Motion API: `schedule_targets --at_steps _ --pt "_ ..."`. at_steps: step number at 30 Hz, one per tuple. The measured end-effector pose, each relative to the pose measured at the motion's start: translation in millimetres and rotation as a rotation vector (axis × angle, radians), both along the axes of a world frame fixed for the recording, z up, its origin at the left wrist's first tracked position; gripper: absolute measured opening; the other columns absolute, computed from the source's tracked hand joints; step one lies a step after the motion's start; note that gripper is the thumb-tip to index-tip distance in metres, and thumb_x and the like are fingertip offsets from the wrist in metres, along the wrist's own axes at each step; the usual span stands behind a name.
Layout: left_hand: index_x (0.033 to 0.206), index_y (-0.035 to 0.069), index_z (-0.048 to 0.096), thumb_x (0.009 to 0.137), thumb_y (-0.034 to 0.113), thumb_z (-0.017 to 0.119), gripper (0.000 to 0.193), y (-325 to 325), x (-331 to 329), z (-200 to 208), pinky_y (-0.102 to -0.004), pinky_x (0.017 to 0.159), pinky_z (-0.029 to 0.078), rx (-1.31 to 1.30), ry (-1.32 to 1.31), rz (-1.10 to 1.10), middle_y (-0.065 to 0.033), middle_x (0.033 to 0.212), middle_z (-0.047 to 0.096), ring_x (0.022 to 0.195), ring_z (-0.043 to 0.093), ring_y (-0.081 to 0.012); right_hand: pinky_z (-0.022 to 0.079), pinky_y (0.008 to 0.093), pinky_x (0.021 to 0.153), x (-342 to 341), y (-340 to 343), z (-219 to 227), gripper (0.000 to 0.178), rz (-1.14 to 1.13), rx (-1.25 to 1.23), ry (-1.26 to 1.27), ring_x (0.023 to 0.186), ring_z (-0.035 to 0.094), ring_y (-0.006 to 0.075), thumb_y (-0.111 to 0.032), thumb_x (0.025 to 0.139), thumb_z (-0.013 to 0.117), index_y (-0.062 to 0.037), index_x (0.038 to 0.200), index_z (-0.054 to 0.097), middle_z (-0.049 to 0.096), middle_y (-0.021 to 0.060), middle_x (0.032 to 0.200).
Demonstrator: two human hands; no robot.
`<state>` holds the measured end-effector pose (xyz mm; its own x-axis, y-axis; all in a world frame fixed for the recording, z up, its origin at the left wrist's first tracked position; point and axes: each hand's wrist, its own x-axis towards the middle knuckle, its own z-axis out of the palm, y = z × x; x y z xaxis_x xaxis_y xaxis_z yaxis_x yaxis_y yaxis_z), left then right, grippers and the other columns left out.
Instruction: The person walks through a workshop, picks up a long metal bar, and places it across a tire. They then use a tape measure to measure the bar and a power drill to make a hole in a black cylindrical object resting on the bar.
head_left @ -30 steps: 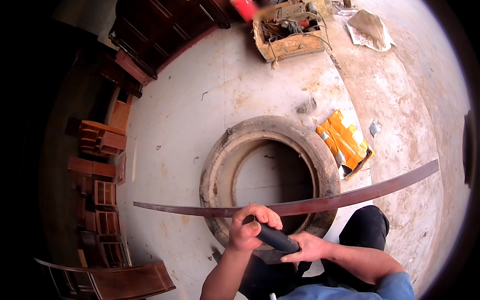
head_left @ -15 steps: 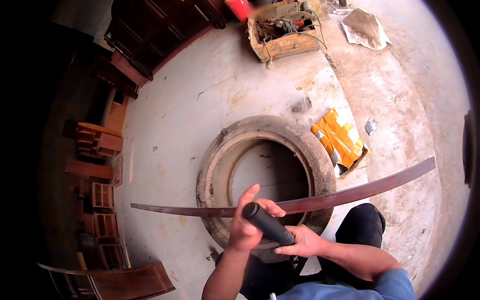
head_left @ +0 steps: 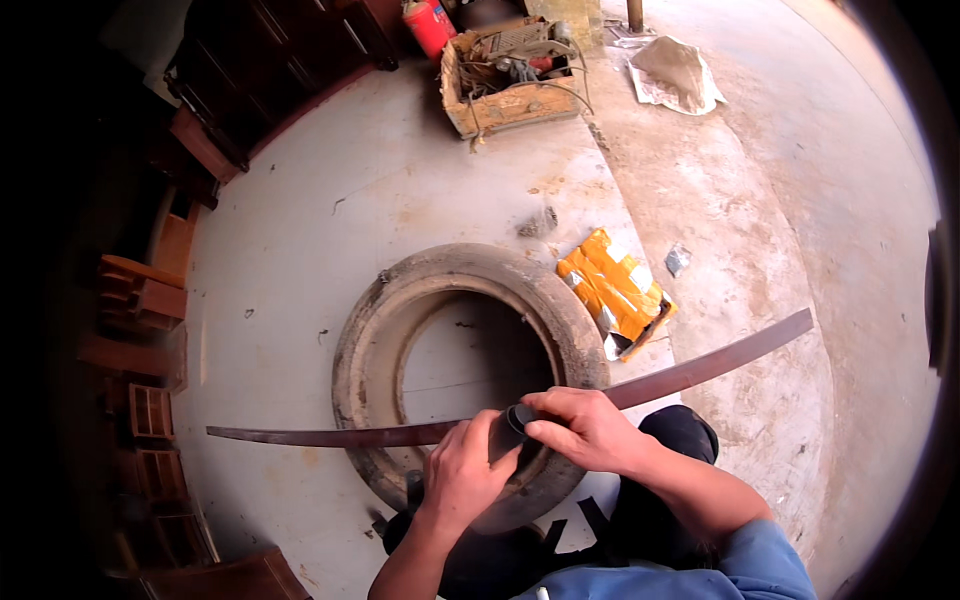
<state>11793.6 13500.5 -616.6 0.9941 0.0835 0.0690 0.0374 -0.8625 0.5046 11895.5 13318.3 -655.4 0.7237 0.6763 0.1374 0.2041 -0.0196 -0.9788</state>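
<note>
A black cylinder (head_left: 511, 428) is between my two hands above a worn tire (head_left: 362, 350). My left hand (head_left: 466, 468) is closed around its body. At its upper end, my right hand (head_left: 588, 430) grips the rim with thumb and fingers; whether that end is a separate cap I cannot tell. Beneath my hands a long, curved, reddish-brown wooden strip (head_left: 705, 365) lies across the tire, sticking out far to both sides. My hands hide its middle part.
A yellow plastic package (head_left: 612, 285) lies against the tire's right side. Farther off stand a wooden crate of tools (head_left: 520, 105) and a red canister (head_left: 429, 28). A white sack (head_left: 675, 75) rests at the far right. Wooden furniture pieces (head_left: 152, 411) line the left.
My left hand has gone from spread fingers to a grip around the cylinder. My right hand has moved from its lower end to its upper end. The whole view has shifted.
</note>
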Motion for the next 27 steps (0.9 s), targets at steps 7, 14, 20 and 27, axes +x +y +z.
schedule_targets --at_steps 7,14,20,27 --pt "0.117 0.009 0.062 0.069 0.017 0.084 0.053 1.6 -7.9 -4.9 -0.0407 0.07 0.054 0.383 0.024 -0.098 -0.0075 0.085 0.059 0.08 0.063 -0.0276 0.056 0.0411 0.082 1.3 -10.1 -6.0 0.038 0.159 -0.088 0.22 0.092 0.07 0.0368 -0.024 0.098 0.066 0.0069 0.12 0.065 0.07 0.0235 0.102" --pt "0.116 0.011 0.062 0.065 0.02 0.085 0.056 0.6 -17.7 -6.0 -0.0389 0.066 0.05 0.579 0.06 -0.214 -0.0048 0.082 0.053 0.077 0.06 -0.0243 0.052 0.0462 0.091 -6.2 -14.6 -13.4 0.035 0.282 -0.189 0.165 0.105 0.064 0.0445 -0.017 0.099 0.06 0.0046 0.127 0.059 0.067 0.0268 0.11" --pt "0.117 0.01 0.062 0.065 0.021 0.087 0.059 -0.7 -20.3 -3.0 -0.0406 0.069 0.053 0.537 0.137 -0.24 -0.0063 0.085 0.057 0.081 0.063 -0.0264 0.051 0.0484 0.093 -12.4 -14.8 -19.3 0.032 0.311 -0.181 0.087 0.108 0.062 0.0463 -0.011 0.098 0.059 0.0045 0.126 0.059 0.066 0.0279 0.112" --pt "0.116 0.008 0.062 0.07 0.023 0.086 0.055 4.9 -23.2 -5.6 -0.043 0.07 0.056 0.407 0.253 -0.255 -0.0104 0.086 0.062 0.085 0.068 -0.0297 0.051 0.0479 0.091 -15.7 -10.7 -30.0 0.033 0.351 -0.222 0.07 0.107 0.062 0.0458 -0.009 0.096 0.06 0.0048 0.126 0.059 0.066 0.0283 0.111"
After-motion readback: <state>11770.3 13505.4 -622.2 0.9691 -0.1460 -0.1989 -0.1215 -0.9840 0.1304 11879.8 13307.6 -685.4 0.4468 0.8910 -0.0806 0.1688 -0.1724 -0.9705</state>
